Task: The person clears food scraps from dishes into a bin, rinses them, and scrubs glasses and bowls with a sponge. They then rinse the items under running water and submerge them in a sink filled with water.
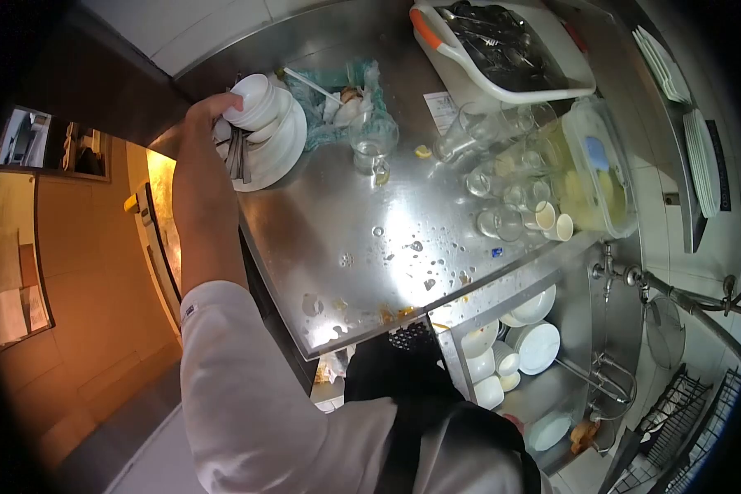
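Note:
My left hand [214, 107] is at the upper left of the steel counter. Its thumb presses on a stack of small white bowls [255, 100], and its other fingers are mostly hidden. These bowls rest on white plates [284, 146], with several forks or knives [239, 156] beside them. Right of the plates lies a crumpled green plastic bag [313, 107] with food scraps and a white straw. A small patch of skin, seemingly my right hand [514, 421], shows low by the sink; its fingers cannot be made out.
Glasses [375, 144] and paper cups [561, 226] stand centre and right, near a clear tub [597, 173]. A white bin [502, 89] of cutlery is at the back. The sink [576, 329] holds bowls below a tap. Plates [700, 165] sit on a shelf.

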`<state>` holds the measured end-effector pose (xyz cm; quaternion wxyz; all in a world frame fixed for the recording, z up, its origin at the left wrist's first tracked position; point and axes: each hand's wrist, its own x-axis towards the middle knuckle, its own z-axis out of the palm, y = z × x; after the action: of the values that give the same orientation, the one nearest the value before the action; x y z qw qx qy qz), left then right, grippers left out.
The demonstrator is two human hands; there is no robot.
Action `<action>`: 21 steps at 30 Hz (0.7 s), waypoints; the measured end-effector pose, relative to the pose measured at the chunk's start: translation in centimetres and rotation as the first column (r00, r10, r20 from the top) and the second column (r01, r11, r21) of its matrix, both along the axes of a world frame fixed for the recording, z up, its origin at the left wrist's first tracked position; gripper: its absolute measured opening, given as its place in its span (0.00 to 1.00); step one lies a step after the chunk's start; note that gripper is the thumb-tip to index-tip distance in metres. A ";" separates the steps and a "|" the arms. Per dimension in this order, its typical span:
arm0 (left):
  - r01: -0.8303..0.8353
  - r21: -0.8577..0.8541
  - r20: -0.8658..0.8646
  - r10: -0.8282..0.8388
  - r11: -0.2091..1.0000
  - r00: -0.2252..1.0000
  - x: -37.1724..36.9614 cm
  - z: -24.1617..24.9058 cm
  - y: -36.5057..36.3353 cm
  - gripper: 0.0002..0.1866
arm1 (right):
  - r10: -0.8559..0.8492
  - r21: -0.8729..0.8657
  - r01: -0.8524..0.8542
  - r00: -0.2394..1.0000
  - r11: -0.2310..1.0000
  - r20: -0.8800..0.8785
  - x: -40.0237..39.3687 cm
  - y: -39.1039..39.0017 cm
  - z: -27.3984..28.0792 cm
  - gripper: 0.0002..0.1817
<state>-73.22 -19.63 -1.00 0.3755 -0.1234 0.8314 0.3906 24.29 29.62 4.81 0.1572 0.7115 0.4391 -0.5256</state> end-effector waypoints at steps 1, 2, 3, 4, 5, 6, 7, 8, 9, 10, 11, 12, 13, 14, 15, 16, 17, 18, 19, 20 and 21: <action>-0.016 -0.036 0.009 0.016 0.999 1.000 1.3 1.0 0.8 0.48 | 0.071 0.025 -0.070 0.998 0.997 -0.003 0.1 0.1 -0.2 0.16; -0.030 -0.074 0.020 0.031 0.997 0.999 2.8 1.7 1.4 0.48 | 0.140 0.050 -0.140 0.990 0.989 -0.001 0.7 0.1 -0.8 0.17; -0.052 -0.065 0.031 0.054 0.997 0.998 3.8 2.0 1.6 0.46 | 0.194 0.062 -0.194 0.981 0.979 -0.004 1.1 0.3 -1.2 0.17; -0.073 -0.057 0.041 0.075 0.996 0.996 4.9 2.2 1.8 0.44 | 0.248 0.077 -0.247 0.969 0.966 -0.007 1.3 0.4 -1.6 0.17; -0.092 -0.050 0.053 0.095 0.994 0.994 6.1 2.3 2.1 0.42 | 0.285 0.077 -0.283 0.959 0.956 -0.010 1.7 0.6 -1.7 0.17; -0.097 -0.043 0.060 0.099 0.994 0.993 7.2 2.4 2.2 0.43 | 0.277 0.074 -0.275 0.960 0.959 -0.026 2.4 0.7 -2.2 0.18; -0.098 -0.037 0.066 0.100 0.994 0.993 8.4 2.5 2.1 0.44 | 0.269 0.070 -0.266 0.962 0.961 -0.041 3.2 0.8 -2.7 0.18; -0.100 -0.031 0.068 0.102 0.994 0.992 9.5 2.7 2.1 0.45 | 0.220 0.059 -0.217 0.973 0.974 -0.069 4.0 1.3 -3.7 0.18; -0.071 0.022 0.105 0.069 0.997 0.992 10.7 2.9 2.3 0.46 | 0.172 0.045 -0.169 0.980 0.985 -0.099 4.4 1.7 -4.5 0.18; -0.049 0.075 0.138 0.038 0.996 0.990 12.1 2.8 2.4 0.47 | 0.154 0.020 -0.153 0.979 0.988 -0.136 4.6 2.4 -4.9 0.18; -0.034 0.127 0.168 0.012 0.991 0.986 13.3 2.4 2.3 0.48 | 0.130 0.029 -0.127 0.980 0.991 -0.147 4.7 3.0 -5.4 0.18; -0.020 0.106 0.134 0.006 0.994 0.991 14.2 0.9 2.4 0.48 | 0.110 0.036 -0.105 0.981 0.994 -0.162 3.4 3.3 -5.2 0.18; -0.012 0.083 0.100 0.003 0.997 0.995 15.0 -0.2 2.2 0.48 | 0.093 0.041 -0.088 0.980 0.995 -0.176 2.1 3.8 -5.2 0.19; -0.081 0.016 0.085 0.080 0.997 0.993 18.0 1.1 3.6 0.47 | 0.155 0.079 -0.140 0.958 0.987 -0.242 0.9 4.1 -5.3 0.18; -0.149 -0.047 0.064 0.152 0.988 0.986 20.8 2.6 5.2 0.46 | 0.214 0.123 -0.184 0.928 0.975 -0.306 -0.5 4.2 -5.3 0.18; -0.128 -0.002 0.063 0.127 0.992 0.990 20.9 -0.4 4.6 0.45 | 0.272 0.172 -0.223 0.890 0.960 -0.365 -2.1 4.6 -5.4 0.18; -0.102 0.042 0.061 0.099 0.994 0.993 21.0 -3.2 4.1 0.45 | 0.265 0.153 -0.225 0.905 0.962 -0.333 -5.4 5.0 -4.9 0.17; -0.134 0.061 0.021 0.133 0.989 0.991 22.7 -2.1 5.1 0.44 | 0.371 0.230 -0.309 0.875 0.923 -0.312 -8.4 5.0 -5.1 0.17; -0.168 0.083 -0.015 0.170 0.982 0.985 26.4 0.1 7.7 0.43 | 0.472 0.319 -0.369 0.804 0.873 -0.361 -11.4 4.9 -5.2 0.16; -0.201 0.107 -0.049 0.208 0.974 0.977 29.0 1.4 9.4 0.42 | 0.674 0.539 -0.440 0.634 0.718 -0.379 -14.6 4.6 -6.3 0.16; -0.229 0.111 -0.056 0.236 0.967 0.970 29.6 0.5 10.1 0.40 | 0.683 0.507 -0.478 0.627 0.717 -0.375 -19.5 2.4 -2.9 0.16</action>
<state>-43.59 -9.52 -0.55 0.3040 -0.1870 0.8022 0.4786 4.75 32.03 1.88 0.0583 0.3657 0.7618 -0.5315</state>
